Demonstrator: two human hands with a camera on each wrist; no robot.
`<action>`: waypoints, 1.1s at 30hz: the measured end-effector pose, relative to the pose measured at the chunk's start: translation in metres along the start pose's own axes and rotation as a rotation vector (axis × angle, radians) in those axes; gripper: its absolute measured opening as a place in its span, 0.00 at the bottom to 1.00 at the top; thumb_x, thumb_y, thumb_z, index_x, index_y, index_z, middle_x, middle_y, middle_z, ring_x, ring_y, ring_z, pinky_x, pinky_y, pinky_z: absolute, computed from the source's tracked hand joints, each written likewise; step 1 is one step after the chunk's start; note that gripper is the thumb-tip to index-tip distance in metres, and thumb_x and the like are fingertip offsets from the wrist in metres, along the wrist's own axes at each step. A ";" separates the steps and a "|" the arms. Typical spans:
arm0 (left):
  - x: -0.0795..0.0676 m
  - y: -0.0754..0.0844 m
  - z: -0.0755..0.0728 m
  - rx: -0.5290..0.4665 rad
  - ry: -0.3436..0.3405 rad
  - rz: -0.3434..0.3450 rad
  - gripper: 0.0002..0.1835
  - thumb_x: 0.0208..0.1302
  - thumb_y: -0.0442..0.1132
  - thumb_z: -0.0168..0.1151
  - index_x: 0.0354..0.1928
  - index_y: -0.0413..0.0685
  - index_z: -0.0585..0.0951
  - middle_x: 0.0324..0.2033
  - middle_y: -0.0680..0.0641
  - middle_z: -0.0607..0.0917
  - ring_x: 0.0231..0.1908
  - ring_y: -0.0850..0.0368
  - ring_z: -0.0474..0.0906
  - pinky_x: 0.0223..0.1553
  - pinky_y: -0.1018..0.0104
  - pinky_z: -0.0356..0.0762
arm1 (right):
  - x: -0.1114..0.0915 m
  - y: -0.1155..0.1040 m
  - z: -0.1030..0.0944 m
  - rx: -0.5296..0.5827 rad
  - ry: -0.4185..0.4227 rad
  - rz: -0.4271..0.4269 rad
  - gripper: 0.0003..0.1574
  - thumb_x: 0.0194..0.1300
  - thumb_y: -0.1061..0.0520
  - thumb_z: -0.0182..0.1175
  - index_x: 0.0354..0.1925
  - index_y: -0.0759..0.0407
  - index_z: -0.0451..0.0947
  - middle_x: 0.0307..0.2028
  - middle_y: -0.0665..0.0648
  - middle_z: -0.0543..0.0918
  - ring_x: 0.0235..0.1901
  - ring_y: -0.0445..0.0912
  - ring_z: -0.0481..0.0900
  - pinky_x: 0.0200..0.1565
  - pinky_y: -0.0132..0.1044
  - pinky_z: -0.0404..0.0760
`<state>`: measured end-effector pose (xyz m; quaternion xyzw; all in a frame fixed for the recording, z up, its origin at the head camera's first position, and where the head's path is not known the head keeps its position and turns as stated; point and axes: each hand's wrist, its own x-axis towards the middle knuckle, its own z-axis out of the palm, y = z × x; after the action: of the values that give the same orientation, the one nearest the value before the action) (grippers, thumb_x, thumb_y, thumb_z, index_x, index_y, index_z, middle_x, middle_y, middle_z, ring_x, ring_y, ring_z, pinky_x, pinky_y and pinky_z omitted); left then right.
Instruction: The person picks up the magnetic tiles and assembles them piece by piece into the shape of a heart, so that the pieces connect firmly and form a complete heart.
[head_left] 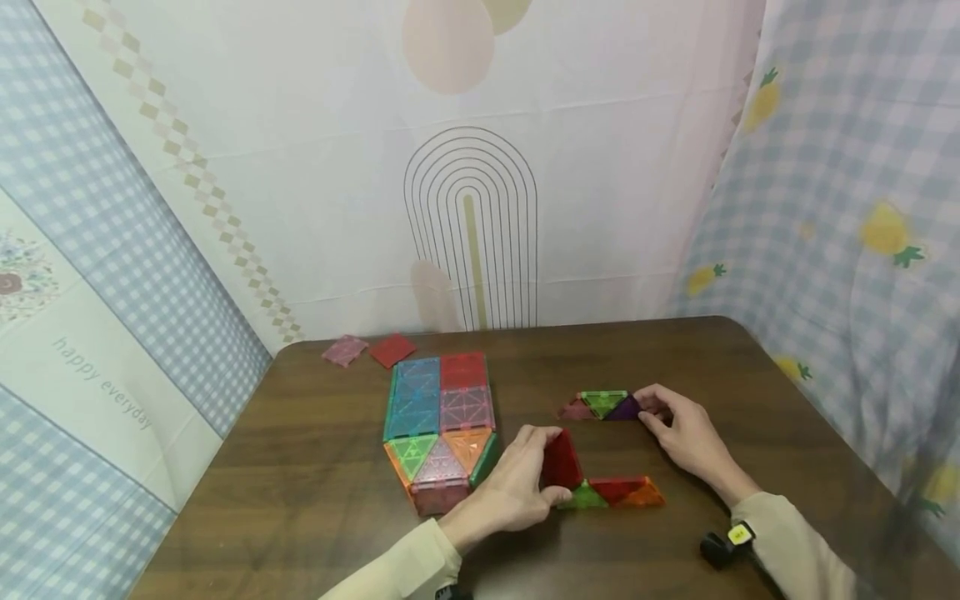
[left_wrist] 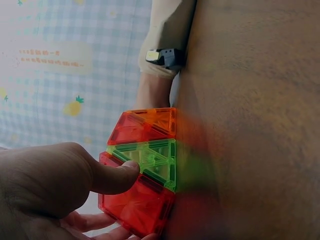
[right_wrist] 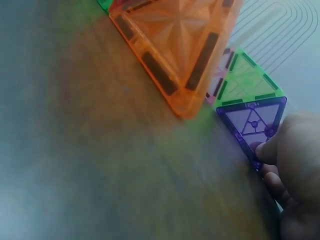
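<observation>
In the head view my left hand (head_left: 517, 479) grips a red square magnetic tile (head_left: 562, 460) that stands upright. A green triangle tile (head_left: 588, 495), a red triangle tile (head_left: 615, 488) and an orange triangle tile (head_left: 647, 493) run off to its right in a standing row. The left wrist view shows my thumb over the red square (left_wrist: 137, 202) by the green triangle (left_wrist: 150, 159), with fingers behind. My right hand (head_left: 686, 429) pinches a purple triangle tile (right_wrist: 255, 127), the right end of a second row. A green triangle (head_left: 603, 403) and a pink triangle (head_left: 576, 408) join it.
Left of my left hand sits a boxy tile structure (head_left: 438, 396) with blue, red, pink, green and orange faces. Beyond it, a loose pink tile (head_left: 345, 350) and a red tile (head_left: 392, 350) lie near the table's (head_left: 300, 450) back edge. Printed cloths hang behind.
</observation>
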<state>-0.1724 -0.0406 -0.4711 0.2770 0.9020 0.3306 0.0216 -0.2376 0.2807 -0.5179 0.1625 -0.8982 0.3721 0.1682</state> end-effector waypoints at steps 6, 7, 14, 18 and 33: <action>0.001 -0.002 0.000 0.005 0.000 -0.012 0.42 0.68 0.43 0.82 0.79 0.44 0.72 0.66 0.45 0.80 0.64 0.52 0.79 0.67 0.58 0.81 | -0.015 -0.001 -0.007 -0.007 -0.044 0.001 0.13 0.78 0.64 0.69 0.56 0.50 0.86 0.45 0.50 0.89 0.41 0.39 0.84 0.41 0.34 0.83; 0.001 -0.002 0.000 0.005 -0.001 -0.011 0.42 0.68 0.43 0.82 0.79 0.44 0.72 0.66 0.45 0.80 0.64 0.52 0.80 0.67 0.58 0.81 | -0.017 -0.002 -0.008 -0.007 -0.052 0.000 0.14 0.78 0.63 0.70 0.56 0.50 0.86 0.45 0.49 0.89 0.42 0.39 0.84 0.41 0.34 0.83; 0.001 -0.003 -0.002 0.001 -0.015 0.015 0.42 0.69 0.42 0.82 0.79 0.42 0.72 0.66 0.44 0.81 0.65 0.50 0.81 0.66 0.59 0.82 | -0.032 -0.012 -0.007 0.012 -0.097 -0.016 0.17 0.76 0.64 0.71 0.56 0.44 0.86 0.45 0.44 0.89 0.42 0.38 0.84 0.41 0.36 0.84; 0.001 -0.004 -0.002 -0.006 -0.021 0.028 0.42 0.69 0.41 0.81 0.79 0.41 0.71 0.66 0.44 0.82 0.64 0.51 0.81 0.67 0.59 0.82 | -0.039 -0.021 -0.003 0.029 -0.106 -0.043 0.19 0.75 0.65 0.72 0.55 0.43 0.85 0.44 0.43 0.88 0.41 0.36 0.83 0.40 0.35 0.84; 0.003 -0.003 -0.002 -0.019 -0.051 0.032 0.44 0.71 0.42 0.80 0.82 0.39 0.69 0.67 0.42 0.81 0.63 0.52 0.82 0.63 0.61 0.84 | -0.039 -0.017 -0.014 0.354 -0.232 -0.109 0.31 0.81 0.69 0.61 0.77 0.63 0.71 0.67 0.62 0.83 0.61 0.44 0.83 0.52 0.34 0.83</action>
<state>-0.1766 -0.0422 -0.4703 0.2997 0.8933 0.3324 0.0421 -0.1934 0.2859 -0.5140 0.2797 -0.8221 0.4931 0.0525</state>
